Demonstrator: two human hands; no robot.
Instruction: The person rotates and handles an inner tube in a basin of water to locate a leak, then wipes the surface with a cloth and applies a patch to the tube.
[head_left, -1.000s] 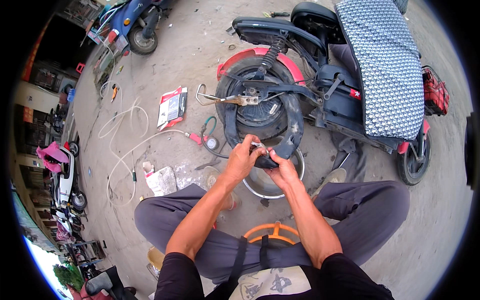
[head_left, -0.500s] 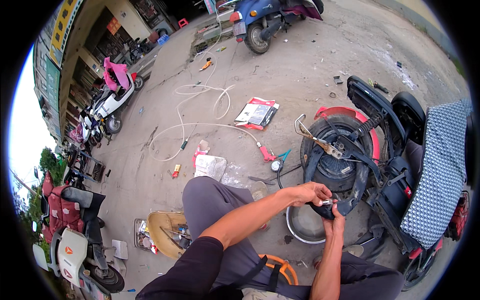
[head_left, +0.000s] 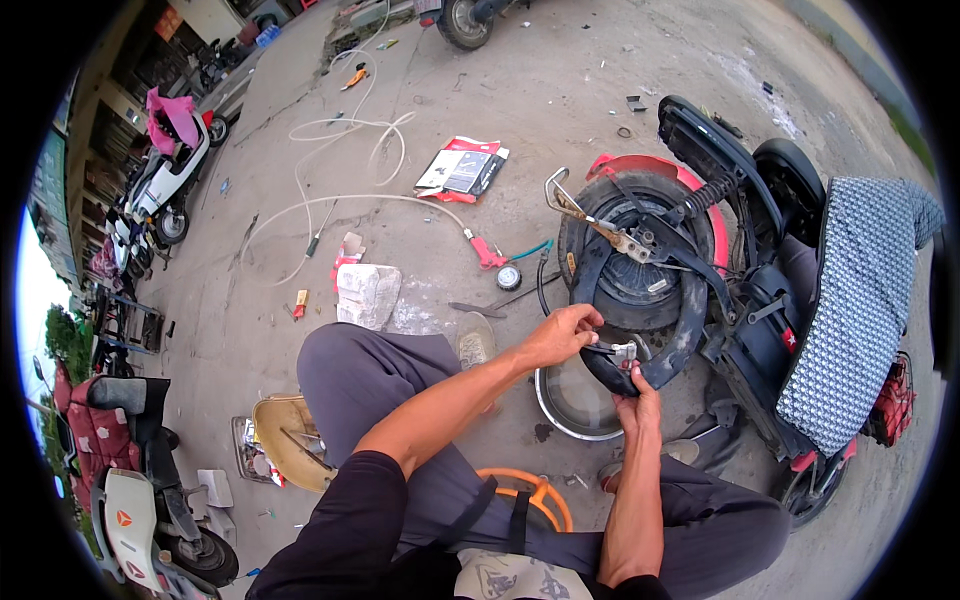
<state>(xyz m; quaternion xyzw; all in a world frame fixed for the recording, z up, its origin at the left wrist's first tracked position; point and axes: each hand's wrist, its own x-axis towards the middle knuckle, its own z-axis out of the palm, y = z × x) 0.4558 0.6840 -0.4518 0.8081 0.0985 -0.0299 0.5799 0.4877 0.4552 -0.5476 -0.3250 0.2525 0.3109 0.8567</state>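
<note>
A black inner tube hangs out from the wheel of a scooter lying on its side. My right hand grips the lower bend of this tube, thumb on top. By that thumb is a small silvery-white object, too small to name. My left hand is closed in a pinch just left of the tube; whatever it pinches, if anything, cannot be made out. Beneath the tube, partly covered by it, a round metal basin stands on the ground.
A red air-hose gun and a round gauge lie beyond my left hand. Past them are a pale hose and a printed packet. A tan tool container sits left of my knee. Patterned fabric covers the scooter's seat area.
My left hand has drawn left, away from my right thumb and the small silvery-white object. The right hand still holds the inner tube. The whole view has shifted, moving the scene up and left.
</note>
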